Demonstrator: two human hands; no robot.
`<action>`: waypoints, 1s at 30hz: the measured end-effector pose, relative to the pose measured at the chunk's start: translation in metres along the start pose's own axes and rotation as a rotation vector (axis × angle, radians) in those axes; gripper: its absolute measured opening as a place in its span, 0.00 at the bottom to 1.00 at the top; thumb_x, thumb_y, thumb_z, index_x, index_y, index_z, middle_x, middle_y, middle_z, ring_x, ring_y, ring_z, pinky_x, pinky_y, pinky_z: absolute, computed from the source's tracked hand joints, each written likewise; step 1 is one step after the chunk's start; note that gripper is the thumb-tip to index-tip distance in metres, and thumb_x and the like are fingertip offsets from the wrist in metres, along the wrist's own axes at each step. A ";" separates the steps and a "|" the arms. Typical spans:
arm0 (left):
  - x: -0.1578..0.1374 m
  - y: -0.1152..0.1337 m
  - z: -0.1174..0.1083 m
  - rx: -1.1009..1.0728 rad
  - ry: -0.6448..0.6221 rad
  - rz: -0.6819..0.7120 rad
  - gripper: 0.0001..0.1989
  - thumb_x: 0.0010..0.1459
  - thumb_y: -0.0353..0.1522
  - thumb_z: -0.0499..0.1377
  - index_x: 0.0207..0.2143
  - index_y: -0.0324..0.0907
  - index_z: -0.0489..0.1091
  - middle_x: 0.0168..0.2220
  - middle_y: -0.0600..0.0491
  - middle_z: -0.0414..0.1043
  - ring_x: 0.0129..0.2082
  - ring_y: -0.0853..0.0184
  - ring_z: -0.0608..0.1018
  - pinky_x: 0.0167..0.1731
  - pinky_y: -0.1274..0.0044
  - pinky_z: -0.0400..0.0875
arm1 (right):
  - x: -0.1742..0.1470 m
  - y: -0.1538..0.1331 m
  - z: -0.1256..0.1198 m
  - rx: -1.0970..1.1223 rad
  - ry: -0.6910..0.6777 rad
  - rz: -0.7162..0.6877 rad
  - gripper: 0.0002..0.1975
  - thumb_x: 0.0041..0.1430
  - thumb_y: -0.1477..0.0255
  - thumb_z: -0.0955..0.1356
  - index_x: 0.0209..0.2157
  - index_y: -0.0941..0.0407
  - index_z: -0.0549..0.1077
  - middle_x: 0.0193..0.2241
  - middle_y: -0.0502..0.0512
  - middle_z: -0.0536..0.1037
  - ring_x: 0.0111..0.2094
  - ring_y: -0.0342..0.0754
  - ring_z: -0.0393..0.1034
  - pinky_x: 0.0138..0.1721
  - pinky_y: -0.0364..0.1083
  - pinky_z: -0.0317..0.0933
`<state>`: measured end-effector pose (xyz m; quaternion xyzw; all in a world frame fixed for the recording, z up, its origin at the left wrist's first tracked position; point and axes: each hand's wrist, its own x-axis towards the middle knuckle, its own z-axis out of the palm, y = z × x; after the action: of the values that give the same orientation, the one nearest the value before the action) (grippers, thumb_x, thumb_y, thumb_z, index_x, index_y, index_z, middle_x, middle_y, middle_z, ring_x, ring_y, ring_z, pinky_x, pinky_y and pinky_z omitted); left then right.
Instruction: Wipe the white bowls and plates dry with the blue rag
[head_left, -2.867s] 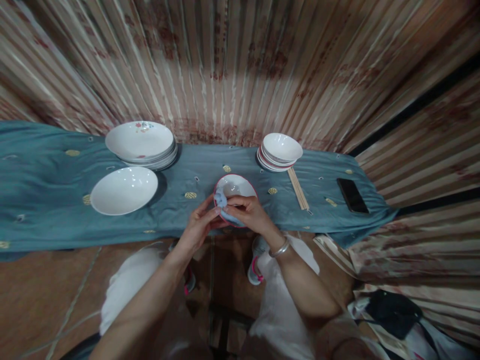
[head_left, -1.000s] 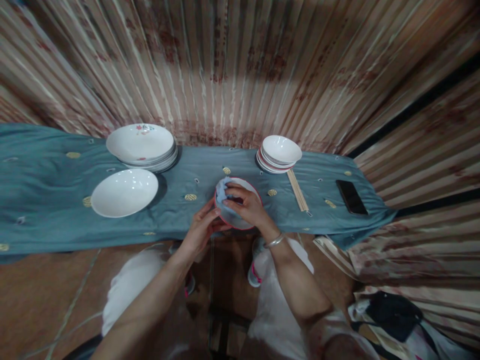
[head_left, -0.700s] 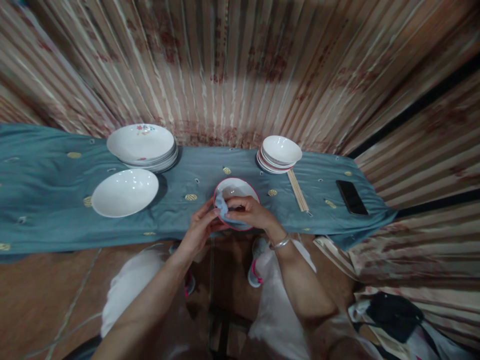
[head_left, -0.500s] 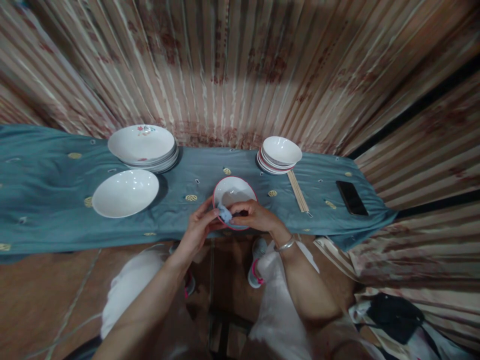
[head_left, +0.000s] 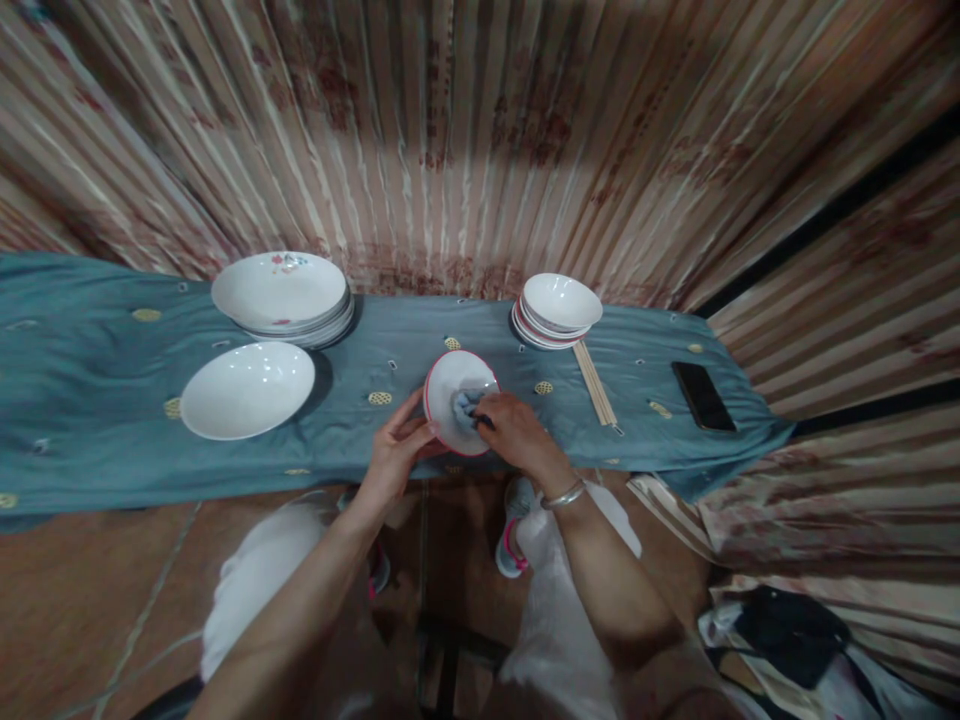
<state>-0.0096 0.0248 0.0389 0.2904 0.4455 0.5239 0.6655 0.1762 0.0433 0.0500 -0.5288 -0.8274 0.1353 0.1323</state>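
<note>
A white bowl with a red rim (head_left: 448, 385) is tilted towards the right near the front of the table. My left hand (head_left: 401, 445) grips its left side, thumb at the rim and fingers around the outside. Inside the bowl, my right hand (head_left: 517, 430) is closed on a crumpled light-blue cloth (head_left: 465, 402), pressing it to the inner surface. A silver bangle (head_left: 564, 494) circles the right wrist. The right fingertips are partly hidden.
A stack of plates (head_left: 281, 290) stands back left, with a white oval bowl (head_left: 249, 390) before it. Several stacked bowls (head_left: 559, 305), chopsticks (head_left: 595, 385) and a black phone (head_left: 703, 396) lie to the right. A curtain (head_left: 465, 150) hangs behind the table.
The bowl has tipped to the right. My right hand has carried the cloth from the bowl's left front rim into its middle, and my left thumb has come off the cloth.
</note>
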 end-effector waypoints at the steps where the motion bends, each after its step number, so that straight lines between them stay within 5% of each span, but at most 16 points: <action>1: 0.000 0.000 0.000 0.000 -0.001 0.000 0.47 0.34 0.37 0.73 0.59 0.38 0.65 0.27 0.54 0.78 0.25 0.64 0.78 0.30 0.70 0.77 | 0.001 0.000 0.002 -0.034 0.023 0.002 0.09 0.58 0.81 0.64 0.35 0.60 0.76 0.38 0.59 0.78 0.43 0.51 0.69 0.49 0.47 0.59; 18: -0.005 0.000 0.001 -0.061 -0.073 -0.070 0.37 0.40 0.37 0.71 0.54 0.39 0.68 0.32 0.52 0.79 0.26 0.64 0.80 0.29 0.71 0.78 | 0.018 0.008 0.012 0.174 0.564 0.110 0.12 0.63 0.73 0.63 0.45 0.56 0.75 0.51 0.62 0.74 0.52 0.54 0.67 0.58 0.53 0.59; 30: -0.007 0.000 0.002 -0.061 -0.135 -0.106 0.35 0.42 0.37 0.71 0.54 0.40 0.69 0.35 0.50 0.80 0.27 0.62 0.81 0.27 0.72 0.78 | 0.023 -0.018 0.010 0.556 0.386 -0.037 0.13 0.62 0.71 0.65 0.47 0.52 0.76 0.57 0.56 0.71 0.59 0.49 0.64 0.62 0.50 0.54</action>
<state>-0.0085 0.0178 0.0415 0.2804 0.3982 0.4803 0.7294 0.1483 0.0561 0.0486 -0.4734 -0.7278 0.2506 0.4282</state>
